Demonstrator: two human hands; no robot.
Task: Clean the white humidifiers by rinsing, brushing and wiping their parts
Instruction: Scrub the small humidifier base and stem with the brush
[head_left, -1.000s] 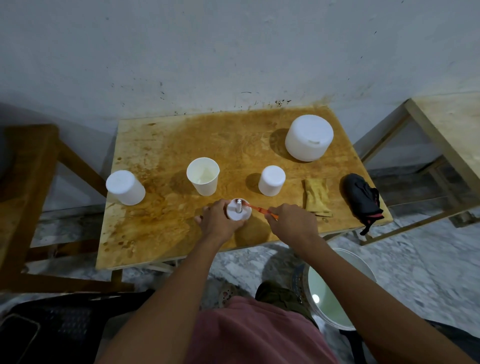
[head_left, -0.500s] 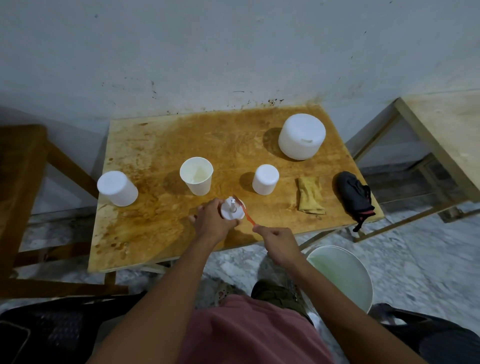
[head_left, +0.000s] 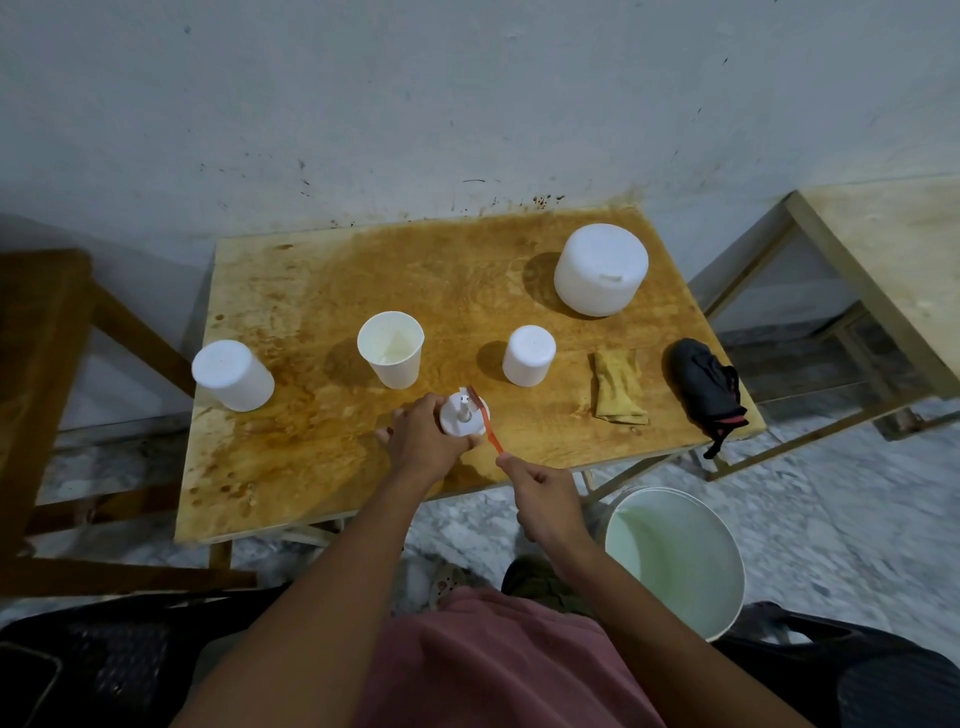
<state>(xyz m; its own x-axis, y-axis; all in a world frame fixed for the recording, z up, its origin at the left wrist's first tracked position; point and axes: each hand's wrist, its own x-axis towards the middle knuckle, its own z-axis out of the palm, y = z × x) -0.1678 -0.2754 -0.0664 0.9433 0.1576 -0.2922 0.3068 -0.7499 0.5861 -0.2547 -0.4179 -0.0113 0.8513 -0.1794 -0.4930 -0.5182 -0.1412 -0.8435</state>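
My left hand (head_left: 423, 441) grips a small round white humidifier part (head_left: 457, 415) with a central stem, just above the front of the wooden table (head_left: 311, 467). My right hand (head_left: 543, 493) holds the handle of an orange toothbrush (head_left: 485, 421), whose bristles lie against the part's far rim. An open white cup-shaped tank (head_left: 390, 356) stands behind the part. Two white cylinders stand upside down, one (head_left: 232, 375) at the left and one (head_left: 528, 355) at centre right. A large white round body (head_left: 600, 270) sits at the back right.
A folded yellow cloth (head_left: 618, 384) and a black cloth (head_left: 706, 389) lie at the table's right edge. A white bucket (head_left: 675, 558) of water stands on the floor by my right arm. A wooden frame (head_left: 47, 364) is left, another table (head_left: 893, 270) right.
My right hand drew back toward me and swung the toothbrush from lying sideways across the part to pointing away, with the bristles now at the part's far rim. The left hand kept its grip.
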